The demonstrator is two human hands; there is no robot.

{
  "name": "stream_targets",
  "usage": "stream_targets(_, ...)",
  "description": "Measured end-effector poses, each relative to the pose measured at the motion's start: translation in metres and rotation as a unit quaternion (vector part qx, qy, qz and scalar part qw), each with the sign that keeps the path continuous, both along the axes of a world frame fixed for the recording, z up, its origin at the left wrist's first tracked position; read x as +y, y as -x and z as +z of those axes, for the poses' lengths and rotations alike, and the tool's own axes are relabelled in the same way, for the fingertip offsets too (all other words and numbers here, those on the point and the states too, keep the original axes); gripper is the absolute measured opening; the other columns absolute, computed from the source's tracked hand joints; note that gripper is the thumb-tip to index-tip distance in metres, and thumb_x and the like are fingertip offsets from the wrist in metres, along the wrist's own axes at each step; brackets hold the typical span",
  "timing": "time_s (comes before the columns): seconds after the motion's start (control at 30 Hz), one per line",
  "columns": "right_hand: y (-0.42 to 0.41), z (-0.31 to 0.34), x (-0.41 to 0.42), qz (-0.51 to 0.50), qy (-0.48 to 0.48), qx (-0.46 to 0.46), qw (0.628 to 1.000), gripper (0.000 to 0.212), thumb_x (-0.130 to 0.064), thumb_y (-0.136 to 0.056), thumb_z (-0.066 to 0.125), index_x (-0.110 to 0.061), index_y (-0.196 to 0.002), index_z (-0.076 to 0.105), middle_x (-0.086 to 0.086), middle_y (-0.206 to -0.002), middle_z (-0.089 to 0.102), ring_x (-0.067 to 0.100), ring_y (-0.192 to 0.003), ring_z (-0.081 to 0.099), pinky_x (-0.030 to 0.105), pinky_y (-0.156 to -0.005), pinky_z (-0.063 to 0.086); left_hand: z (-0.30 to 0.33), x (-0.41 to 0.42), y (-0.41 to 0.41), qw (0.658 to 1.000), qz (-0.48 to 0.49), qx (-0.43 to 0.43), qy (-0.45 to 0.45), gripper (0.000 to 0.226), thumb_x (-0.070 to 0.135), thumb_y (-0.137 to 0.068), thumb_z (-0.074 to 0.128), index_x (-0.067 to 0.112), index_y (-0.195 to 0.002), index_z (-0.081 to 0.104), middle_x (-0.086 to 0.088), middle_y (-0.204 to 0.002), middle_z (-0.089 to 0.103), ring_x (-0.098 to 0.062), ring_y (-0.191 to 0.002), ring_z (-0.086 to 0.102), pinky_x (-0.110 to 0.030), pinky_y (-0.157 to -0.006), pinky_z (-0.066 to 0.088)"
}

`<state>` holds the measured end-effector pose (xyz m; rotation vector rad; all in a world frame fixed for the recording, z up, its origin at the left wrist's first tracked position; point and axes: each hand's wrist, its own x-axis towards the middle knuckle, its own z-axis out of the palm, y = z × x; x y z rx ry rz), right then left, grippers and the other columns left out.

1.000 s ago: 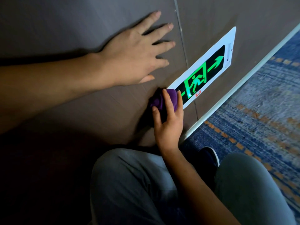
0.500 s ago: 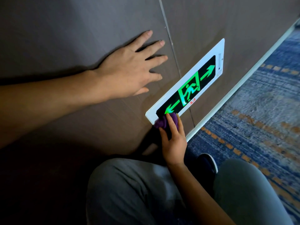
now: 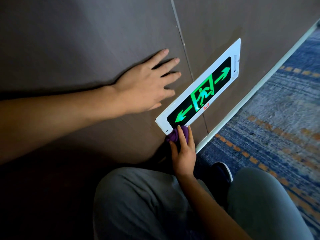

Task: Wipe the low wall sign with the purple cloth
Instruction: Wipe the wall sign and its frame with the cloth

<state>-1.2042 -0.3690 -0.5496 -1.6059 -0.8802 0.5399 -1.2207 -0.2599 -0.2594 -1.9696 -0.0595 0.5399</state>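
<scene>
A low wall sign (image 3: 223,63) with a white frame, black face and lit green arrows and running figure is mounted on the brown wall. My right hand (image 3: 183,151) presses a bunched purple cloth (image 3: 173,135) against the sign's lower left corner, fingers covering most of the cloth. My left hand (image 3: 147,87) lies flat on the wall with fingers spread, just left of the sign and above the cloth.
A pale skirting strip (image 3: 242,108) runs along the wall's base. Blue carpet with orange dashes (image 3: 277,129) covers the floor on the right. My knees in grey trousers (image 3: 138,201) and a dark shoe (image 3: 223,170) fill the lower frame.
The cloth in my right hand slid from the sign's left end down to its lower left corner, uncovering the left arrow. The view shifted; my left hand stays flat on the wall.
</scene>
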Motion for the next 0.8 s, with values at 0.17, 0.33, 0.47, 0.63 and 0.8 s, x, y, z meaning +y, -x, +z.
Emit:
stream_targets(0.17, -0.018, -0.016, 0.000, 0.034, 0.050, 0.008, 0.998, 0.064, -0.027, -0.096, 0.069, -0.038, -0.153, 0.044, 0.006, -0.163, 0.038, 0.033, -0.138, 0.050, 0.047, -0.107, 0.048, -0.005, 0.001, 0.001, 1.000, -0.001, -0.005, 0.023, 0.058, 0.060, -0.097, 0.052, 0.034, -0.150, 0.049, -0.012, -0.169, 0.028, -0.043, -0.158, 0.015, -0.064, -0.126, 0.010)
stream_targets(0.33, -0.039, 0.004, 0.009, -0.007, 0.033, 0.047, 0.998, 0.069, -0.029, -0.092, 0.072, -0.040, -0.154, 0.042, -0.001, -0.157, 0.044, 0.020, -0.136, 0.050, 0.030, -0.106, 0.042, -0.004, 0.001, 0.003, 1.000, 0.002, -0.013, 0.008, 0.065, 0.062, -0.096, 0.053, 0.033, -0.153, 0.045, -0.011, -0.170, 0.026, -0.045, -0.158, 0.011, -0.066, -0.125, 0.009)
stream_targets(0.47, -0.043, 0.035, 0.023, -0.033, -0.038, 0.054, 0.997, 0.061, -0.026, -0.094, 0.071, -0.031, -0.151, 0.049, 0.004, -0.160, 0.041, 0.022, -0.143, 0.042, 0.028, -0.116, 0.032, 0.020, 0.005, -0.008, 0.995, -0.015, -0.093, -0.017, 0.073, 0.065, -0.087, 0.061, 0.029, -0.150, 0.050, -0.013, -0.168, 0.030, -0.046, -0.157, 0.010, -0.074, -0.121, 0.010)
stream_targets(0.63, -0.023, 0.019, 0.019, -0.019, 0.009, 0.080, 0.997, 0.059, -0.028, -0.101, 0.063, -0.024, -0.155, 0.042, 0.009, -0.166, 0.030, 0.028, -0.150, 0.037, 0.043, -0.119, 0.036, 0.026, 0.008, -0.010, 0.992, -0.013, -0.124, -0.020, 0.071, 0.062, -0.088, 0.061, 0.028, -0.150, 0.050, -0.014, -0.168, 0.029, -0.046, -0.157, 0.009, -0.074, -0.121, 0.010)
stream_targets(0.8, -0.030, -0.013, 0.009, 0.031, 0.094, 0.112, 0.989, 0.056, -0.037, -0.101, 0.060, -0.034, -0.154, 0.043, 0.006, -0.152, 0.050, 0.027, -0.133, 0.054, 0.033, -0.101, 0.043, 0.024, 0.008, -0.003, 0.994, -0.013, -0.108, -0.022, 0.070, 0.064, -0.092, 0.056, 0.029, -0.151, 0.048, -0.012, -0.166, 0.033, -0.046, -0.157, 0.010, -0.074, -0.121, 0.011)
